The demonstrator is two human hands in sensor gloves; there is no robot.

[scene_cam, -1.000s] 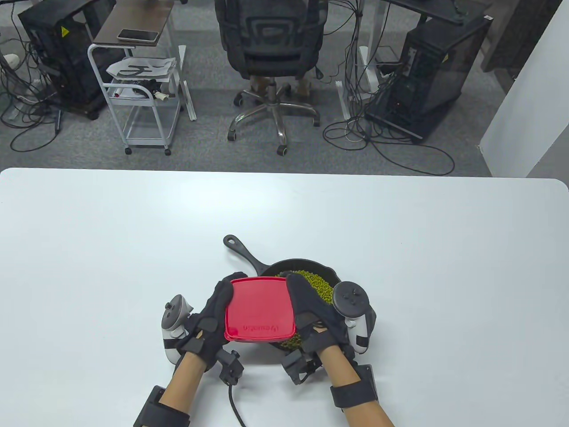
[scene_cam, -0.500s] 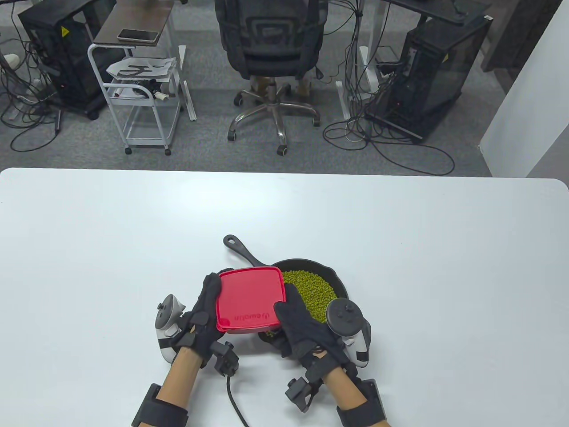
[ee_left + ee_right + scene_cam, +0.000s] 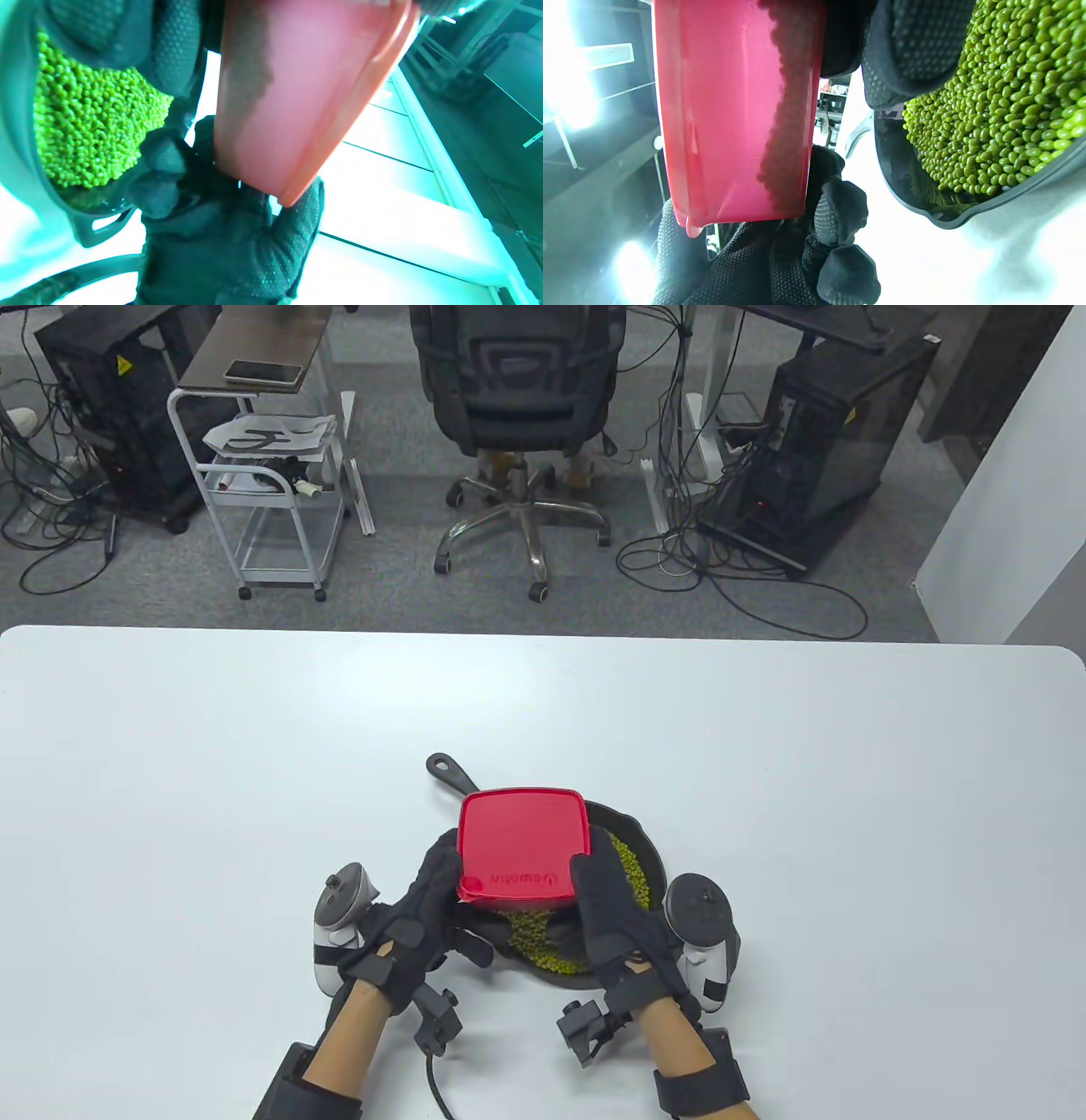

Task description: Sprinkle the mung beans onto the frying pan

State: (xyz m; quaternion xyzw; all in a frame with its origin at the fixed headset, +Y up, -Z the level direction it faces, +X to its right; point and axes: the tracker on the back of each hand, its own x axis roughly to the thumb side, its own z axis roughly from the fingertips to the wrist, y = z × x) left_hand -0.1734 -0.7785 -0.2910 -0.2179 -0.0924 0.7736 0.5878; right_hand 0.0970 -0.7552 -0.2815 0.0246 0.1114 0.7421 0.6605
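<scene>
A black frying pan (image 3: 640, 848) sits on the white table, its handle (image 3: 454, 777) pointing up-left, with green mung beans (image 3: 628, 869) spread inside. A red plastic container (image 3: 522, 844) is held upside down over the pan. My left hand (image 3: 424, 908) grips its left side and my right hand (image 3: 611, 903) grips its right side. In the left wrist view the container (image 3: 292, 93) shows a dark mass of beans inside, beside the beans in the pan (image 3: 89, 118). The right wrist view shows the container (image 3: 729, 110), beans (image 3: 1001, 101) and pan rim (image 3: 925, 212).
The white table (image 3: 170, 772) stretches wide on both sides of the pan. Beyond its far edge are an office chair (image 3: 513, 407), a white cart (image 3: 271, 466) and computer towers on the floor.
Both hands have moved the red container up and to the right over the pan's middle, covering more of the beans. The right hand now sits higher on its right side.
</scene>
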